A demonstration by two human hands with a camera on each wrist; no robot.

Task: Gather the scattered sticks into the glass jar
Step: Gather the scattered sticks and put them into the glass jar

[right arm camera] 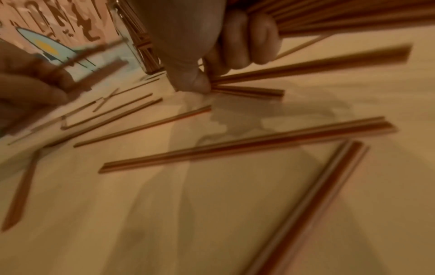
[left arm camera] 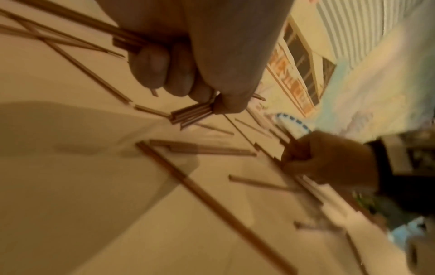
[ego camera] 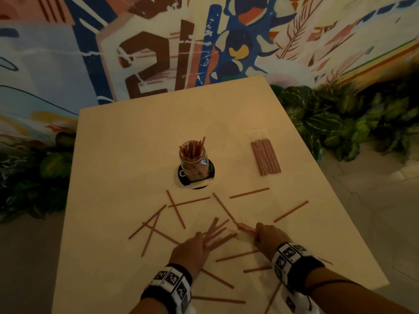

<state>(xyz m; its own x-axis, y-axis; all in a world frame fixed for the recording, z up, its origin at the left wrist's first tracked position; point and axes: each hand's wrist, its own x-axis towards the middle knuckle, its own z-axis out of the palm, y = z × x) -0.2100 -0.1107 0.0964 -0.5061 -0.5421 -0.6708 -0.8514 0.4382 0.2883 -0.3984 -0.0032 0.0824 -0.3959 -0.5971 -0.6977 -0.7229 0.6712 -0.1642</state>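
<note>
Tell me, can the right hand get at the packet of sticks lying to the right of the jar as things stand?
Probably, but not freely: the table between the right hand and the packet of sticks looks bare apart from flat loose sticks, yet that hand already grips a bundle, so its fingers are occupied.

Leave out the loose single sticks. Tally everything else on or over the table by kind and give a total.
Glass jar: 1
Dark round mat under the jar: 1
Clear packet of sticks: 1
Held bunches: 2, the left bunch in the left hand and the right bunch in the right hand
Total: 5
</note>
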